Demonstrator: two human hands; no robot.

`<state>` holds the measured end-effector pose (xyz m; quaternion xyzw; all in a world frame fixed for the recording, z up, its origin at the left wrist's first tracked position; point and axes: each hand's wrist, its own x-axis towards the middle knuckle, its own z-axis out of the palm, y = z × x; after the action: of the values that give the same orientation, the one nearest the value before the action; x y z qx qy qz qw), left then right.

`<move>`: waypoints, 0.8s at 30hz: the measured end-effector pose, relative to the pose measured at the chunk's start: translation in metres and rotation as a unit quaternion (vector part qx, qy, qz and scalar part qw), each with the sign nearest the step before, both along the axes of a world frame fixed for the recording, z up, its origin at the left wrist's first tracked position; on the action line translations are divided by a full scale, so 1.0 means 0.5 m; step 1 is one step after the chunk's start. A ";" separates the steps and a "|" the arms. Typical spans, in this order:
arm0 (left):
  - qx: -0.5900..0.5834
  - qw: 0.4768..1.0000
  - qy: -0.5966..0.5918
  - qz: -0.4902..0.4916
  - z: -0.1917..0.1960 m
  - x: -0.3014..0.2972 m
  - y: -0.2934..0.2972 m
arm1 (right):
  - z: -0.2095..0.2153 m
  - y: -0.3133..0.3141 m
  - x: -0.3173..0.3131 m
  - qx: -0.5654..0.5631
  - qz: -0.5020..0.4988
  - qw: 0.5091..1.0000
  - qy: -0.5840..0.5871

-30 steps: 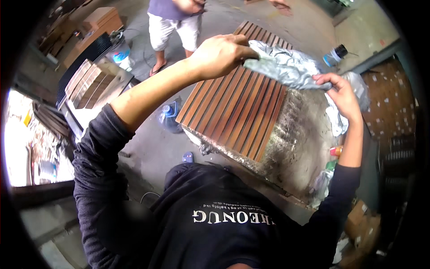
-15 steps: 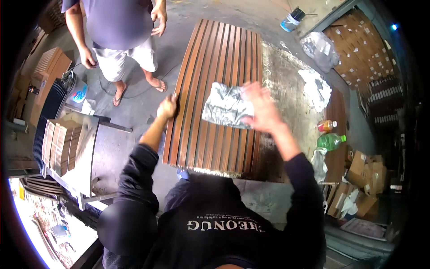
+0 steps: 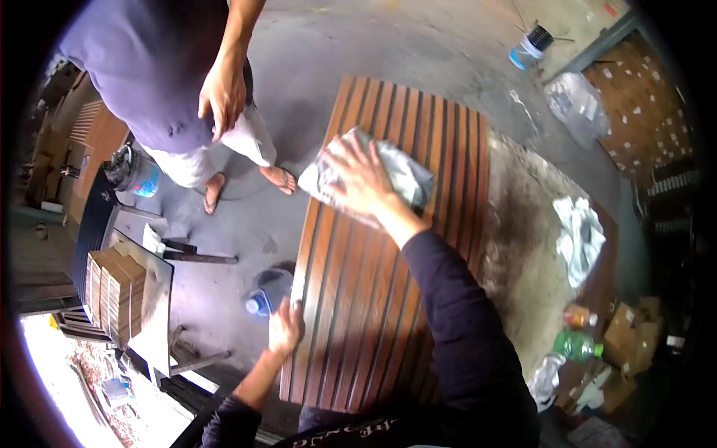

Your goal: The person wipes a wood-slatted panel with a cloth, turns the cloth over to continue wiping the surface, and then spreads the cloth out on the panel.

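A brown wood-look slatted panel (image 3: pixel 358 299) lies in front of me on a worn, stained table (image 3: pixel 523 216). On its far left part is a crumpled grey-white cloth (image 3: pixel 409 176). My right hand (image 3: pixel 362 178) presses flat on this cloth, fingers spread, the arm reaching across the slats. Low on the panel's left edge, my left hand (image 3: pixel 286 328) is closed around the rim; its fingertips are partly hidden. Just beyond it, below the panel, shows a clear jug with a blue cap (image 3: pixel 258 305).
Close to the panel's far left, another person (image 3: pixel 160 82) stands in sandals. A second white cloth (image 3: pixel 580 237), an orange-red bottle (image 3: pixel 579 316) and a green bottle (image 3: pixel 575 345) lie at right. Bundled cartons (image 3: pixel 116 295) sit on a bench at left; a bucket (image 3: pixel 530 46) stands far right.
My right hand has come down onto the cloth and moved it left to the panel's edge. My left hand is nearer along the edge. The other person has stepped closer, and the view has shifted.
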<state>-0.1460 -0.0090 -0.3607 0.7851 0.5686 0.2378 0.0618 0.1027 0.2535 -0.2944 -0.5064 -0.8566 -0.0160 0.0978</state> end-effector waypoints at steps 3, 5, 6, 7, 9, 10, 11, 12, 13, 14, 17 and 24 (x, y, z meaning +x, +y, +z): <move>0.089 0.992 0.067 -0.068 -0.012 -0.006 -0.009 | -0.003 0.206 0.059 -0.022 -0.100 0.995 0.015; -0.316 0.928 -0.170 0.099 0.070 0.041 0.026 | -0.014 0.302 0.113 -0.029 -0.261 0.965 0.012; -0.289 0.938 -0.156 0.109 0.068 0.057 0.034 | -0.005 0.332 0.115 -0.028 -0.322 0.946 0.027; -0.273 0.944 -0.144 0.118 0.071 0.063 0.028 | 0.010 0.330 0.120 -0.046 -0.349 0.936 0.016; -0.320 0.930 -0.145 0.107 0.082 0.060 0.041 | -0.014 0.312 0.123 0.030 -0.264 0.964 0.014; -0.249 0.954 -0.113 0.123 0.087 0.059 0.032 | -0.015 0.271 0.086 0.014 -0.203 0.979 0.014; -0.120 0.989 -0.036 0.079 0.062 0.038 0.014 | -0.004 0.201 0.020 0.000 -0.139 0.990 0.017; -0.091 0.994 -0.019 0.060 0.066 0.039 0.016 | 0.021 0.127 -0.016 -0.052 -0.065 0.996 0.020; -0.056 0.997 0.003 0.047 0.071 0.039 0.022 | 0.036 0.064 -0.039 -0.100 0.016 0.994 0.028; -0.304 0.941 -0.130 0.074 0.080 0.025 0.037 | 0.007 0.025 -0.034 -0.078 0.087 0.991 0.070; -0.082 0.995 -0.051 -0.015 0.073 0.027 0.034 | 0.037 0.087 -0.007 -0.112 0.084 0.990 0.030; -0.361 0.913 -0.160 0.098 0.075 0.041 0.030 | 0.011 0.196 0.346 -0.054 -0.379 0.924 0.015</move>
<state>-0.1254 0.0060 -0.3234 0.6007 0.6724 0.1437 0.4079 0.2757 0.3517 -0.2888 -0.7979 -0.5988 0.0025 0.0699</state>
